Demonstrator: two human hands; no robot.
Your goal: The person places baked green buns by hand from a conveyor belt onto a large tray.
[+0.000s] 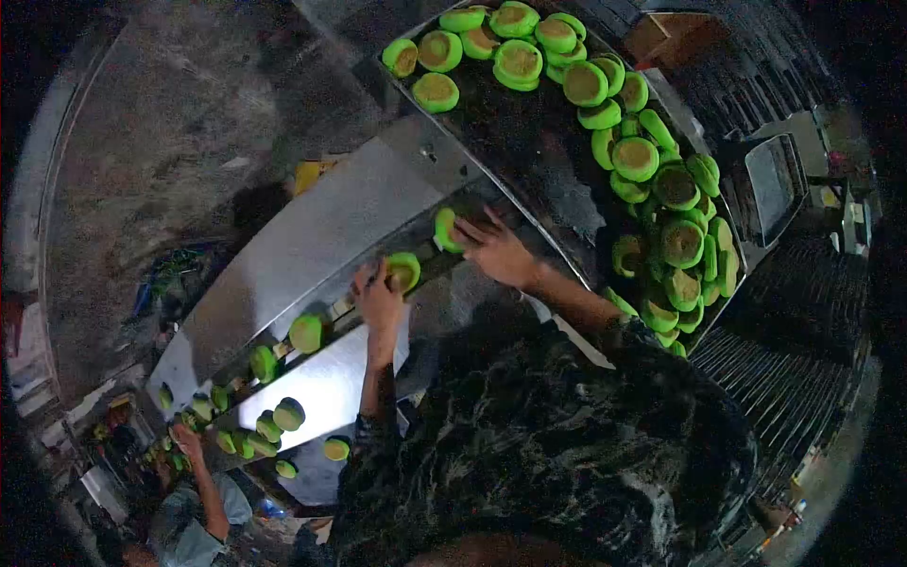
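Observation:
Round green buns with browned faces lie in a line along a narrow conveyor channel. My left hand (380,304) has its fingers curled against the side of one green bun (404,271) in the channel. Farther up the line, my right hand (504,253) has its fingers spread, with the tips at the edge of another green bun (445,230). Whether those tips grip it or only touch it is hard to see. Below my left hand, a further bun (305,334) sits in the channel.
A dark tray (529,123) to my upper right carries many piled buns. Loose buns (288,414) lie on the brightly lit metal surface beside the channel. At lower left, a co-worker's hand (186,440) reaches over the line's far end. Slatted racks (756,378) stand at right.

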